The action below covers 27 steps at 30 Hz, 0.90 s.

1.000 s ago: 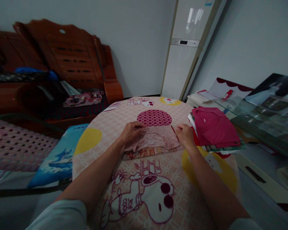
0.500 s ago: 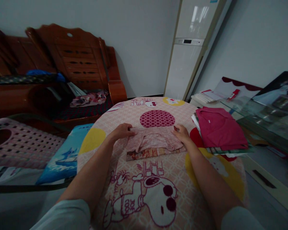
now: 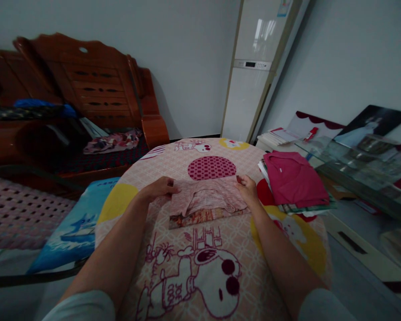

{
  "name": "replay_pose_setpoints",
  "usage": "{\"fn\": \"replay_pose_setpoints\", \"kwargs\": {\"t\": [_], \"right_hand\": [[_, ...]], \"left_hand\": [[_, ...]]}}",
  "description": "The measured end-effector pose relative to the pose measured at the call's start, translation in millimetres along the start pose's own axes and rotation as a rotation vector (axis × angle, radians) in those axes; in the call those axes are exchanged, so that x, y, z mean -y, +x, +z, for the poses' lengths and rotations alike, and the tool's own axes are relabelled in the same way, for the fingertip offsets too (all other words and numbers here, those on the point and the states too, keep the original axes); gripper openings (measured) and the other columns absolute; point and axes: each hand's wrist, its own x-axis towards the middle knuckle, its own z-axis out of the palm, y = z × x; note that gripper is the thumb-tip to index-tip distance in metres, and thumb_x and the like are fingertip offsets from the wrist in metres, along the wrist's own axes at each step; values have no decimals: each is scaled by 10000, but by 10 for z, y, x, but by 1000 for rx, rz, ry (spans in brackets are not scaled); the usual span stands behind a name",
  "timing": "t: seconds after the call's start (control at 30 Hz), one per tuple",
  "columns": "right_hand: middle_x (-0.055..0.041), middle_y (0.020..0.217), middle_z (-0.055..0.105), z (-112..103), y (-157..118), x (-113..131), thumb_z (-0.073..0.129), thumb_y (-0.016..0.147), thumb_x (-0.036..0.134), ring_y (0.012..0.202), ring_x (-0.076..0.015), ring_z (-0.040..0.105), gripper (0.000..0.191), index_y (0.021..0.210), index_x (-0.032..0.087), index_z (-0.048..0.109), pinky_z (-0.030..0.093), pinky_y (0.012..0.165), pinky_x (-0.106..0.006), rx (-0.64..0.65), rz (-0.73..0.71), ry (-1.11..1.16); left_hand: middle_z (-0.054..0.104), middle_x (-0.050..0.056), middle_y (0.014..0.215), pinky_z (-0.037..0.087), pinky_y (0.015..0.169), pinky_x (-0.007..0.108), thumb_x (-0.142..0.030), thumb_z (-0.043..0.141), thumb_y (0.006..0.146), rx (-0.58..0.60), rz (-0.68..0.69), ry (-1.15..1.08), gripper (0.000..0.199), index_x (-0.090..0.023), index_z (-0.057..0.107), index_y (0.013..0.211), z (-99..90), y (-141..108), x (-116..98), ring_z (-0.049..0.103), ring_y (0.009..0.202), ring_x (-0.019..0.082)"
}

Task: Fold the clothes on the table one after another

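A folded pink shirt (image 3: 210, 196) with its neckline toward me lies on the round table's patterned cloth (image 3: 173, 165). A strip of orange-brown print shows along its near edge. My left hand (image 3: 160, 188) pinches the shirt's far left corner. At the far right corner, my right hand (image 3: 247, 189) is closed on the fabric with thumb and fingers. To the right of that hand rests a stack of folded clothes, topped by a dark pink shirt (image 3: 296, 178).
Beyond the table's left side stands a wooden sofa (image 3: 100, 89) with cloth on its seat. A blue cushion (image 3: 76, 223) lies at the left near a pink woven chair (image 3: 20, 214). A glass shelf (image 3: 354, 174) and a tall air conditioner (image 3: 247, 89) stand right and behind.
The camera view has turned slightly, so the scene sits further left. Both hands still grip the shirt's far corners, and the shirt looks a little flatter and straighter.
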Motion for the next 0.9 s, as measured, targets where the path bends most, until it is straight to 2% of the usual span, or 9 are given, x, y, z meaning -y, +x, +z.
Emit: {"fn": "replay_pose_setpoints", "kwargs": {"t": [0.13,0.23,0.37,0.47,0.53,0.63,0.73,0.8,0.9], "right_hand": [[16,643,666,-16,-20,33,678,569,383,628,-176,600,258,732,190,623,447,613,-273,-101,36,71],[11,660,681,-49,-61,80,699,545,348,632,-173,608,257,728,181,631,450,607,-268,-171,66,144],[17,656,681,-128,-146,174,716,547,334,599,-157,598,278,761,171,645,448,570,-256,-256,73,231],[67,518,578,-219,-227,269,714,546,339,449,-118,501,255,710,183,596,383,451,-233,-354,106,301],[93,477,519,-297,-283,344,713,552,339,393,-108,460,263,708,198,555,352,401,-228,-407,113,346],[96,508,532,-449,-349,470,719,575,330,409,-124,512,302,771,210,524,415,414,-239,-492,63,389],[90,551,545,-666,-367,576,722,612,343,431,-126,539,325,825,211,515,456,437,-248,-650,-22,351],[86,586,543,-856,-360,603,712,648,358,449,-120,542,322,853,212,512,461,445,-244,-772,-85,299],[53,658,566,-1178,-367,543,689,690,381,529,-137,581,293,862,212,523,488,480,-254,-988,-116,152]], "left_hand": [[531,-31,519,323,491,225,-375,697,630,-255,89,238,241,-181,571,563,19,120,19,466,519,121],[511,-36,471,319,499,226,-298,657,675,-376,63,359,226,-190,523,529,70,222,-128,483,501,126],[625,-2,561,409,569,241,-225,603,749,-446,44,278,132,-194,553,631,179,424,-556,589,554,154],[702,58,742,454,703,278,-195,620,757,-668,223,409,55,-180,616,704,312,631,-974,645,748,198],[722,88,861,463,775,301,-192,615,776,-744,348,412,53,-169,659,793,440,769,-1262,651,844,218],[720,100,942,469,844,328,-180,564,829,-729,524,331,145,-163,677,917,687,962,-1694,652,895,219],[704,119,1051,462,940,366,-154,503,858,-670,724,264,233,-158,659,1031,990,1182,-2131,640,1009,230],[665,144,1184,426,1031,404,-168,483,869,-585,885,237,326,-151,619,1165,1231,1355,-2405,600,1135,248],[488,158,1466,309,1160,430,-208,442,885,-353,1124,160,554,-152,429,1436,1646,1587,-2685,437,1374,248]]}}
